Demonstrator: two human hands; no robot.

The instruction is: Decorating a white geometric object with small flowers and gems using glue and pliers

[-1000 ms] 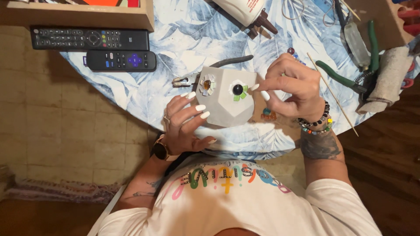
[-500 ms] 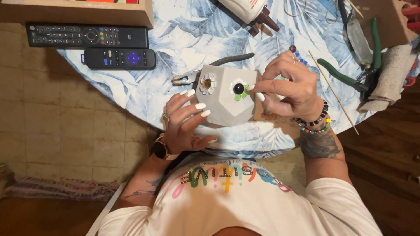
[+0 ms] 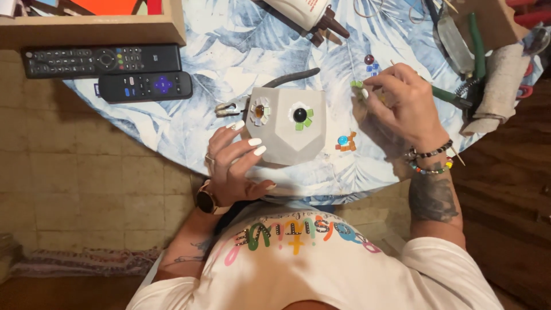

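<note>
A grey faceted pot lies on the round table with the blue leaf cloth. It carries two mosaic flowers: one with an amber centre, one with a black centre and green tiles. My left hand grips the pot's lower left side. My right hand is off the pot, to its right. Its pinched fingertips are at a few small green tiles on the cloth. Whether a tile is held is unclear. A thin wooden stick runs under that hand.
Dark-handled nippers lie behind the pot. Orange tiles with a blue bead and blue tiles with a red bead sit nearby. Two remotes, a wooden tray, a glue tube, green pliers and a rolled cloth ring the table.
My right hand has left the black-centred flower on the pot and moved right and away to the green tiles. My left hand still holds the pot.
</note>
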